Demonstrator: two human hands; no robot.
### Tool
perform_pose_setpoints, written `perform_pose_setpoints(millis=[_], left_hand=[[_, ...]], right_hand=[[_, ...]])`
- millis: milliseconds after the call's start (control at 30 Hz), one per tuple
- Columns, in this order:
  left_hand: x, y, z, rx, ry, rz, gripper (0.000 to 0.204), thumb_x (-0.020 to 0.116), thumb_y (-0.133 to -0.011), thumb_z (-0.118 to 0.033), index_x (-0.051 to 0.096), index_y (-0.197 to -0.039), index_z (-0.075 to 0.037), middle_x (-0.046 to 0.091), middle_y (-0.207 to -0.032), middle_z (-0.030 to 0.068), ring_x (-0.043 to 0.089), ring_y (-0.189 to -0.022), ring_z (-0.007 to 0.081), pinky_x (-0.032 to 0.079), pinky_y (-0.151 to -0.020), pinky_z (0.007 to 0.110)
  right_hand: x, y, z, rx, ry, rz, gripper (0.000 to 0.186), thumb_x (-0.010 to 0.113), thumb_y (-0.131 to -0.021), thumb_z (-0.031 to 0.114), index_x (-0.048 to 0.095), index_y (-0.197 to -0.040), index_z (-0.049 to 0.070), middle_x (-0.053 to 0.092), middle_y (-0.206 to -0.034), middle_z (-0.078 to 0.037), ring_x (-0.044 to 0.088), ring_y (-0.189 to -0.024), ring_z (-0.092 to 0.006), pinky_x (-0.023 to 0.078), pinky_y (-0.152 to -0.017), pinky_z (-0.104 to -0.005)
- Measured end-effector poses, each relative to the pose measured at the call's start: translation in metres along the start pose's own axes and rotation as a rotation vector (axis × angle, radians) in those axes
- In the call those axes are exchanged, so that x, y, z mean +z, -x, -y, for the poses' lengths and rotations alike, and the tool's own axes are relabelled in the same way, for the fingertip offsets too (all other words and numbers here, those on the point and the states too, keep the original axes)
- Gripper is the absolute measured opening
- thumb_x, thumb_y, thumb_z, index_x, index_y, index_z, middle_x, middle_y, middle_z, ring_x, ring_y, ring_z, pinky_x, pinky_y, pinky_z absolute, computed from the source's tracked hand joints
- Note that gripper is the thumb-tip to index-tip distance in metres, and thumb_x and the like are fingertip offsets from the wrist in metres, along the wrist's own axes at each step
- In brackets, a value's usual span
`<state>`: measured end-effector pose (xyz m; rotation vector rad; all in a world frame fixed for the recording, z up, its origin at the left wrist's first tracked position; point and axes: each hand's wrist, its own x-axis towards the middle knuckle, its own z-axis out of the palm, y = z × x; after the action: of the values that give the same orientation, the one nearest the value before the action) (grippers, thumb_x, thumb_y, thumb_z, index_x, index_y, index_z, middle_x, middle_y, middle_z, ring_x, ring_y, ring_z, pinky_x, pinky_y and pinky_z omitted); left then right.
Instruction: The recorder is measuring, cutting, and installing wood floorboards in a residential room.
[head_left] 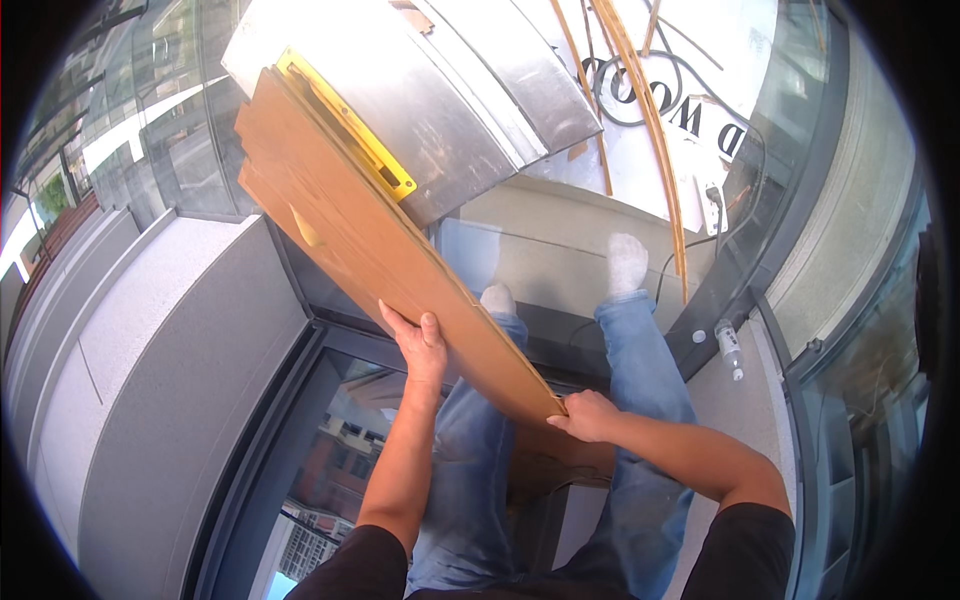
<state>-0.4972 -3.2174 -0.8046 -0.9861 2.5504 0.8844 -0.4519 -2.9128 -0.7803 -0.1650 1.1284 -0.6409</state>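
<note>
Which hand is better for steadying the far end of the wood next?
Probably the left hand: it lies against the broad face of the wooden planks, nearer their far end by the yellow slotted plate. The right hand grips their near end.

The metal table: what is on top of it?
A yellow plate and a small brown piece. Boards hide the left of the table; what is there cannot be seen.

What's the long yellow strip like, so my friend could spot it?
Find the big silver metal tabletop at the picture's top. The narrow yellow strip runs slantwise next to the long brown wooden board; its bright yellow stands out from their silver and brown.
</note>
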Motion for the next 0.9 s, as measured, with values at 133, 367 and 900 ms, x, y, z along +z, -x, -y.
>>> perform_pose_setpoints(millis=[133, 367, 900], left_hand=[[0.002, 0.007, -0.003, -0.002, 0.012, 0.027, 0.123, 0.049, -0.088, -0.083, 0.002, -0.157, 0.007, 0.055, -0.135, 0.0344, 0.056, -0.128, 0.0454, 0.044, -0.107, 0.047], [0.004, 0.021, 0.007, -0.011, 0.003, 0.034, 0.122, 0.049, -0.088, -0.083, 0.003, -0.157, 0.007, 0.05, -0.141, 0.0349, 0.052, -0.131, 0.0455, 0.043, -0.108, 0.048], [0.012, 0.045, 0.019, 0.009, -0.008, 0.055, 0.121, 0.048, -0.089, -0.082, 0.001, -0.156, 0.007, 0.047, -0.141, 0.0364, 0.053, -0.129, 0.046, 0.043, -0.108, 0.048]], right_hand=[[0.005, -0.003, -0.007, 0.009, -0.001, 0.018, 0.048, 0.063, -0.097, 0.046, 0.07, -0.118, 0.003, 0.071, -0.113, -0.024, 0.066, -0.11, -0.0436, 0.052, -0.096, -0.0521], [0.014, -0.012, -0.02, 0.01, 0.036, 0.073, 0.05, 0.065, -0.096, 0.046, 0.073, -0.11, -0.001, 0.071, -0.114, -0.025, 0.066, -0.111, -0.0424, 0.053, -0.096, -0.0509], [0.012, -0.014, -0.023, 0.045, 0.121, 0.201, 0.048, 0.069, -0.093, 0.043, 0.073, -0.115, 0.001, 0.072, -0.116, -0.022, 0.067, -0.113, -0.0397, 0.054, -0.096, -0.0478]])
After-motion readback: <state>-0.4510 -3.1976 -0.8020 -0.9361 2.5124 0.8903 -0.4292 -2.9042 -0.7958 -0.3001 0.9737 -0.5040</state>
